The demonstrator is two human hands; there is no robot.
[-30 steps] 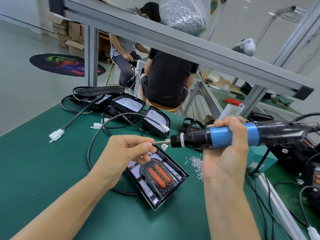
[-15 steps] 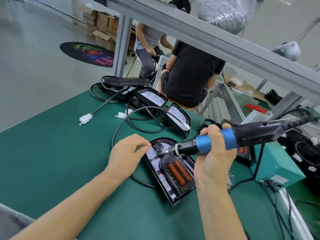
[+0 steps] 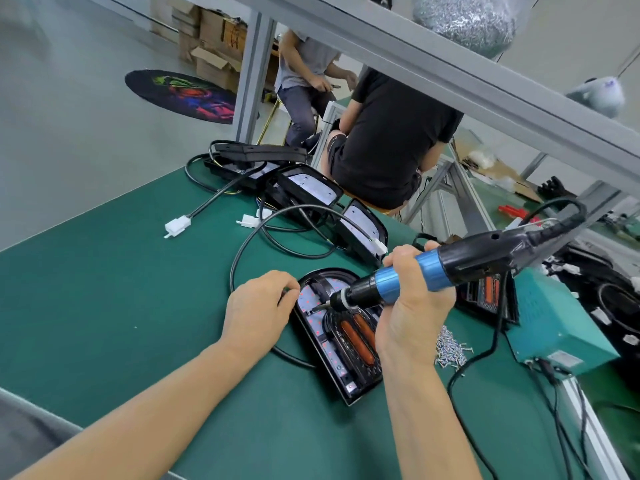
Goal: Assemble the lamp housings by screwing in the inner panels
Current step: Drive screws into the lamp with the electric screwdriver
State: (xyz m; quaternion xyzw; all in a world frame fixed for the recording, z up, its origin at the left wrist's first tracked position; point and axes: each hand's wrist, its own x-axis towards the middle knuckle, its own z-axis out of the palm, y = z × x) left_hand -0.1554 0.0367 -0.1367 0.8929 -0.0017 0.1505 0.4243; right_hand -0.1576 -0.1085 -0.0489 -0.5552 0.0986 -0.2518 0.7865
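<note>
Two hands [image 3: 258,311], green bench mat [image 3: 104,289] (factory floor [image 3: 69,116])

Left hand [image 3: 258,311]: palm down, fingers curled, forearm extended from lower left. Right hand [image 3: 414,306]: fingers wrapped in a closed grip, thumb side up, forearm rising steeply from the bottom edge.

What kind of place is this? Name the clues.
Probably a factory assembly bench: a powered screwdriver over a lamp housing, a pile of loose screws, more housings waiting on the green mat.
</note>
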